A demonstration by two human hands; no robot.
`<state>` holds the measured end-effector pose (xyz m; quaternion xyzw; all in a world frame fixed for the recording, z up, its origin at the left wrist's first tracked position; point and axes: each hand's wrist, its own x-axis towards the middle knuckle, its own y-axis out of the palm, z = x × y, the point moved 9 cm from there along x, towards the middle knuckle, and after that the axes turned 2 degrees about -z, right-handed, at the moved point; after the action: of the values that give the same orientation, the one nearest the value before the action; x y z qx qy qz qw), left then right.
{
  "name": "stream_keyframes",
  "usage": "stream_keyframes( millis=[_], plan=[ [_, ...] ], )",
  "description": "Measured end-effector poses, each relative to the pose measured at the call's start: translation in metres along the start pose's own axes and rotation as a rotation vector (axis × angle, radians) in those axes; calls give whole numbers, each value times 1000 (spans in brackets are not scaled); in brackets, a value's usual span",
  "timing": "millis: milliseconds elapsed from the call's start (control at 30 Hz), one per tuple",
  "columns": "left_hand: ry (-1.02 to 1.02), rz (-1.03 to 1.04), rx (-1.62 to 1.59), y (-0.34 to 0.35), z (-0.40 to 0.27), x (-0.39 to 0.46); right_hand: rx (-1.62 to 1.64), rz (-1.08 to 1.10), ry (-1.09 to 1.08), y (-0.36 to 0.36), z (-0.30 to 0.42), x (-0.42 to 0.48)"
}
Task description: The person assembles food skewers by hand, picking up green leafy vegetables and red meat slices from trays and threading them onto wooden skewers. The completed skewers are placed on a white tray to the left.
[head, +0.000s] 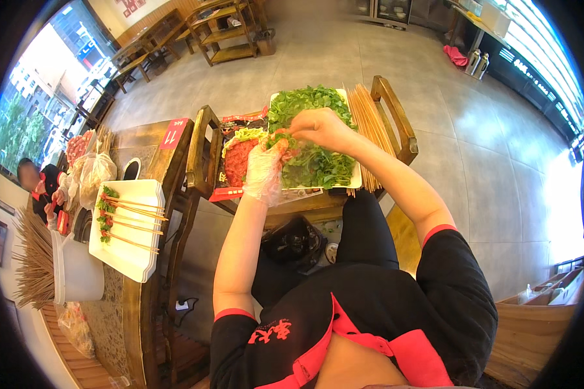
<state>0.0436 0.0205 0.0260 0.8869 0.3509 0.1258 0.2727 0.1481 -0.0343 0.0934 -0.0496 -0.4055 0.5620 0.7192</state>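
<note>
My left hand (264, 172), in a clear plastic glove, holds a thin slice of red meat (289, 154) with a green cilantro sprig (275, 140) on it. My right hand (323, 127), bare, pinches the upper edge of this small bundle between thumb and fingertips. Beneath both hands, loose cilantro (316, 99) fills a white tray (356, 177). To its left lies a heap of raw sliced red meat (238, 163), with yellow-green shreds (249, 134) along its top, on black-and-red packaging (226, 192). Bare bamboo skewers (370, 129) lie along the tray's right side.
On the left table (131, 301), stacked white trays (126, 253) hold several filled skewers (131, 223). Beside them stand a white bucket (80, 272) of skewers and a tied plastic bag (97, 177). Another person (48, 189) sits beyond. A black-lined bin (292, 243) is below me.
</note>
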Motion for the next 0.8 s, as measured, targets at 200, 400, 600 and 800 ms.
stream_keyframes(
  millis=[200,400,600,800],
  plan=[
    [-12,-41,-7,-7,4,-1,-28,17,-21,2,2,2],
    [84,-11,-117,2,-9,-2,-616,-88,-150,-19,-33,-5],
    [23,-98,-68,-20,3,8,-209,21,-198,4,32,-6],
    [-12,-92,-47,-4,1,-1,-183,20,-109,6,12,-1]
  ],
)
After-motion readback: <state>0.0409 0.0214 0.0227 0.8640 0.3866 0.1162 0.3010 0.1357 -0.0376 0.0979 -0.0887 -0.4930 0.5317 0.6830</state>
